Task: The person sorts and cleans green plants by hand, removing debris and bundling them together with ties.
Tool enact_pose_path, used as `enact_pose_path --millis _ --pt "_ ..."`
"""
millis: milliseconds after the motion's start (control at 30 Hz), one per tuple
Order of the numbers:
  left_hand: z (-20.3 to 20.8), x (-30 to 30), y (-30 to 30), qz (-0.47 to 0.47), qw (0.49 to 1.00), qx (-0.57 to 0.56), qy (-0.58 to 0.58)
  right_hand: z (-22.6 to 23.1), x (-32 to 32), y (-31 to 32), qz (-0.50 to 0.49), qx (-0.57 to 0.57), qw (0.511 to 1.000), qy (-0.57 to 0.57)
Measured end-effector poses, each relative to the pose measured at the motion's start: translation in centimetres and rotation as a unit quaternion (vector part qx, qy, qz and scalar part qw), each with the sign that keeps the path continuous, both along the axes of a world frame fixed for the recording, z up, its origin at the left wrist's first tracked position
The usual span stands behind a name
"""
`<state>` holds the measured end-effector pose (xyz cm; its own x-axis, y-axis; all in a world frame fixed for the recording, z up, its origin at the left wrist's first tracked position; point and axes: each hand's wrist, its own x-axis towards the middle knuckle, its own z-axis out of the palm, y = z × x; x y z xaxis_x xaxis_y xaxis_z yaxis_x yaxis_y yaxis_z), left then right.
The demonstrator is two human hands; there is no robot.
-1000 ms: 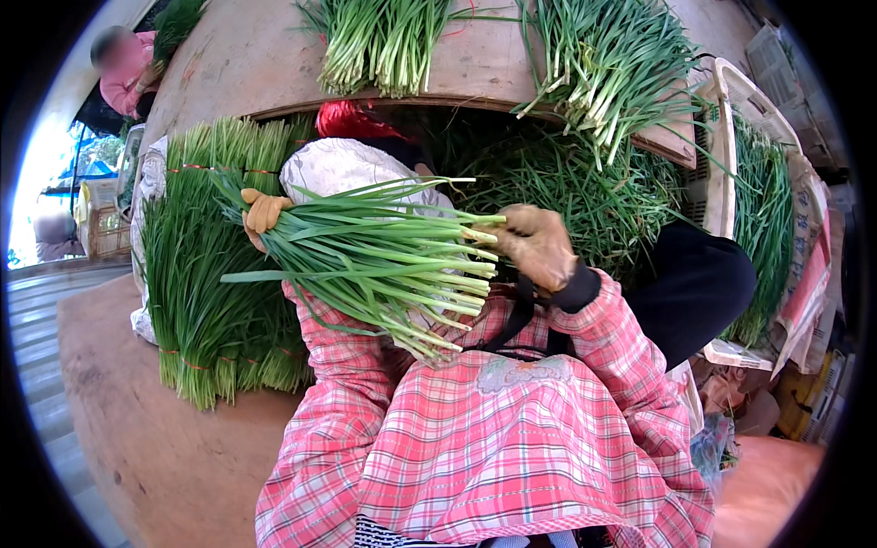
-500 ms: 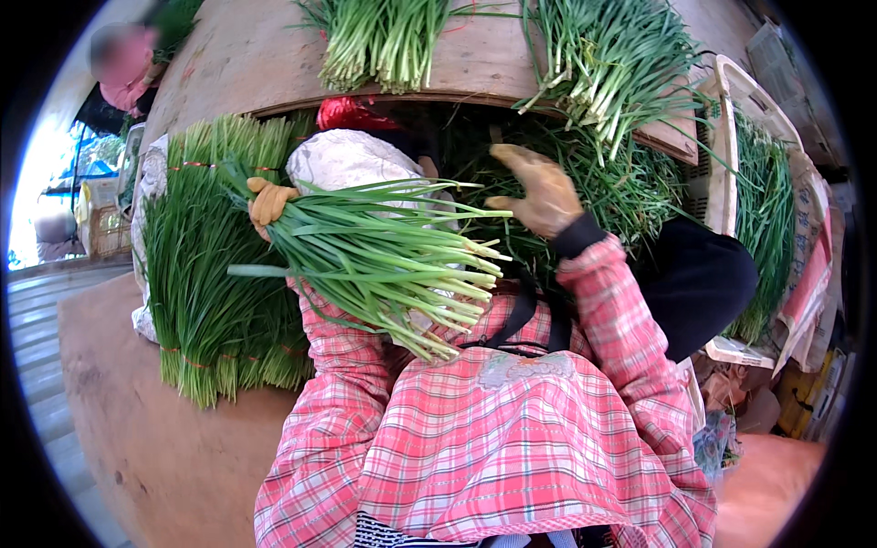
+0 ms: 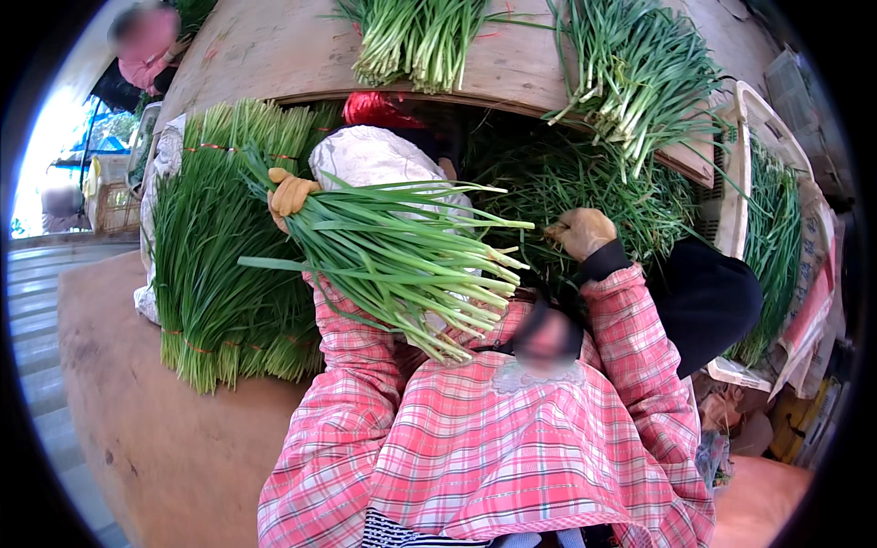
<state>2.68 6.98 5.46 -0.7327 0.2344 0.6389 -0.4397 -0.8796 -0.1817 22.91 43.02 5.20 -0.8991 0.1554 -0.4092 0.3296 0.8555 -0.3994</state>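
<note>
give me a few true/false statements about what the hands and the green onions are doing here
1. The left hand in a tan glove grips a bundle of long green onions. True.
2. The right hand also holds that bundle. False: it is apart from it, reaching into the loose pile of greens.
3. The bundle's pale root ends point toward the right hand. True.
4. The curved wooden board is bare. False: bunches of green onions lie on it.
5. The sleeves are plain blue. False: pink plaid.
</note>
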Motion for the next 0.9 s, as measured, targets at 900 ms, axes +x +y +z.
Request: enact_pose_path --millis 900 --pt "0.3 0.5 -2.5 0.161 0.962 -0.222 0.0 4.1 4.3 -4.4 -0.027 -0.632 0.773 0.044"
